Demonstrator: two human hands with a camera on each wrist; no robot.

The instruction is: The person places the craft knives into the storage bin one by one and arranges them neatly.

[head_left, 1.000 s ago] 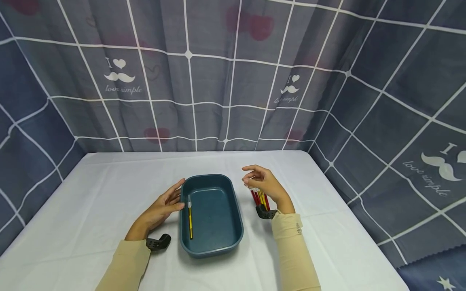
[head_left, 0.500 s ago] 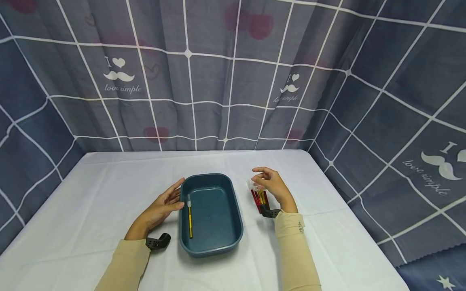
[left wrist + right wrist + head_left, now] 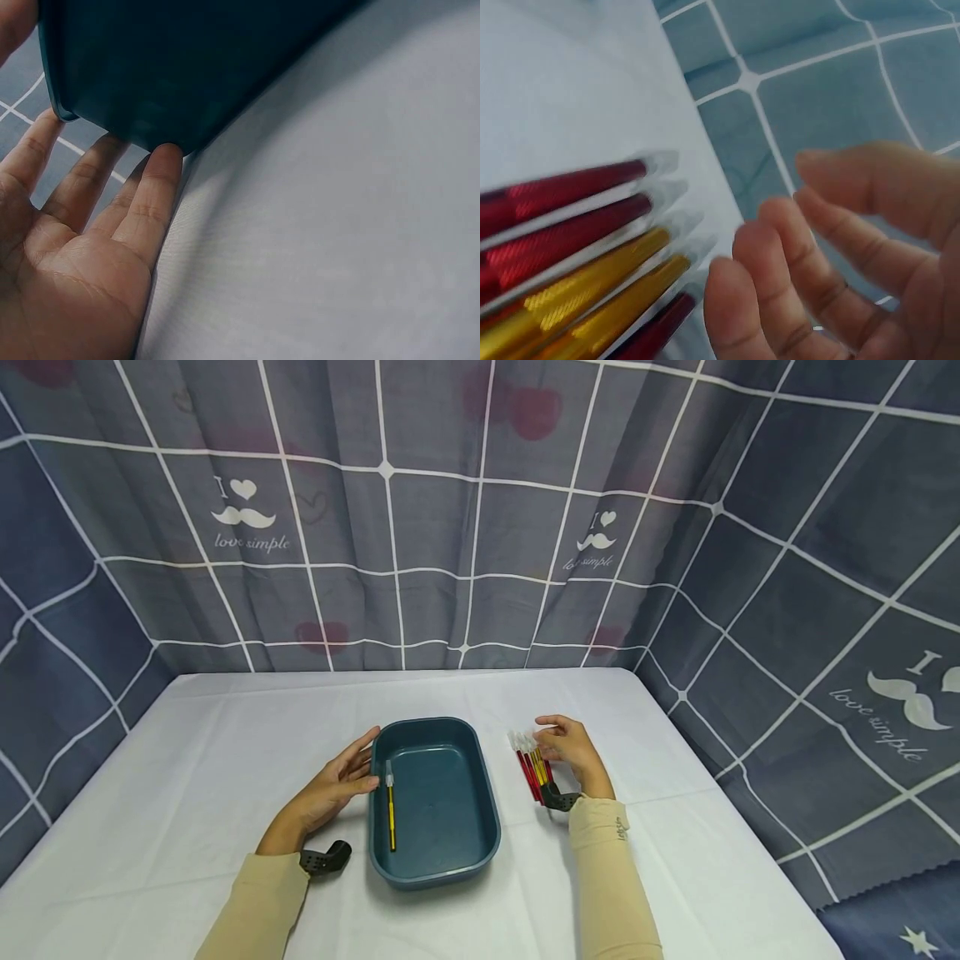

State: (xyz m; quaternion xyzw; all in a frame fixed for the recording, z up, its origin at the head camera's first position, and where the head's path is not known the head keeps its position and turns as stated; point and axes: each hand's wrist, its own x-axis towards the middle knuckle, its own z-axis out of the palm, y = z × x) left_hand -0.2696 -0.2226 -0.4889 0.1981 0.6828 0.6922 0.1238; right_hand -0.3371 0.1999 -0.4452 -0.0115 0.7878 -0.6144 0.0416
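Note:
A dark teal plastic tray (image 3: 446,814) stands on the white table, and one yellow craft knife (image 3: 392,818) with a clear cap lies along its left side. My left hand (image 3: 326,793) rests against the tray's left wall, its fingers extended along the outside and the thumb at the rim. To the right of the tray, several red and yellow craft knives (image 3: 531,770) lie side by side, clear caps pointing away. Beside the caps hovers my right hand (image 3: 572,750), with loosely bent fingers and nothing between them. Knurled grips show on the red knives (image 3: 570,232) in the right wrist view.
A white cloth covers the table (image 3: 247,760). Dark grey checked curtains (image 3: 435,527) hang behind it and along both sides. Each wrist carries a black camera mount, the left one (image 3: 326,858) close to the tray's left side.
My right hand has moved right and slightly toward me, from above the knife caps to their right side, uncovering more of them. The left hand and tray have stayed put.

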